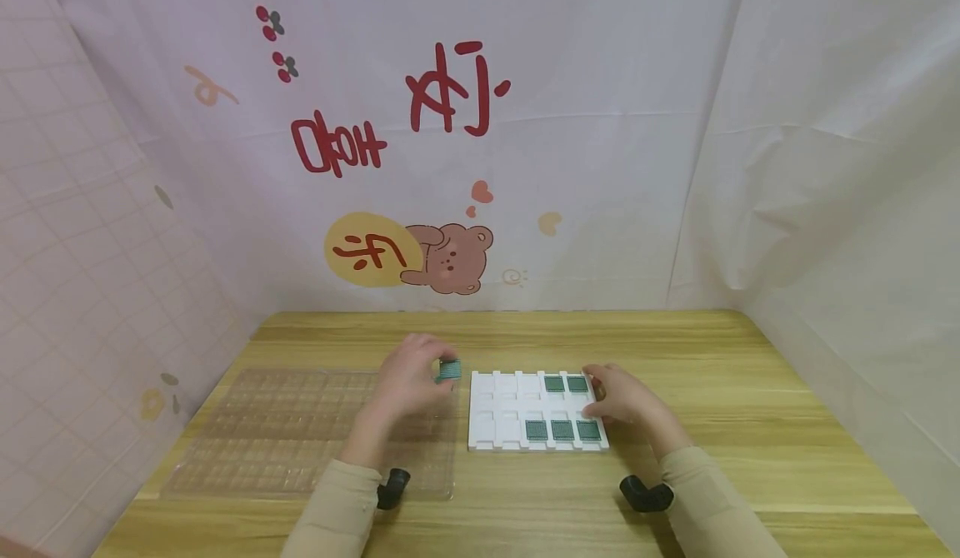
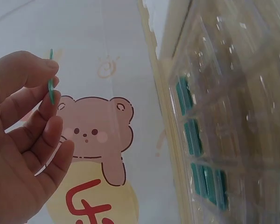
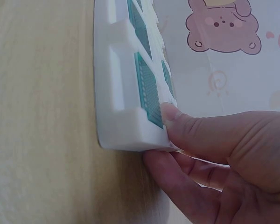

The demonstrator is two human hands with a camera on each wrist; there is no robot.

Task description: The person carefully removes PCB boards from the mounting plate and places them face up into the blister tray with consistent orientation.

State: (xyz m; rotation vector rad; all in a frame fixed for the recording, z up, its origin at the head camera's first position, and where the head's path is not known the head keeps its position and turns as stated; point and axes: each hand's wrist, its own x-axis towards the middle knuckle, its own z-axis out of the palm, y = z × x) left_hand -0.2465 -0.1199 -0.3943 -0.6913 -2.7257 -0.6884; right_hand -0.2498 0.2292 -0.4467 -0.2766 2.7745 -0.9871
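On the desk (image 1: 712, 358), a clear tray (image 1: 300, 433) lies left, a smaller white tray (image 1: 502, 406) right. The right hand (image 1: 621, 393) grips the white tray's right end; the left hand (image 1: 408, 376) pinches a green circuit board (image 1: 449, 370) near that tray's far left corner. Transfer seems in hand; placing likely calls for aligning over a bare slot (image 1: 508, 428).

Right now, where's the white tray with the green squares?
In the head view, the white tray lies on the wooden table, right of the clear plastic tray, with the person's right grip holding its right end.
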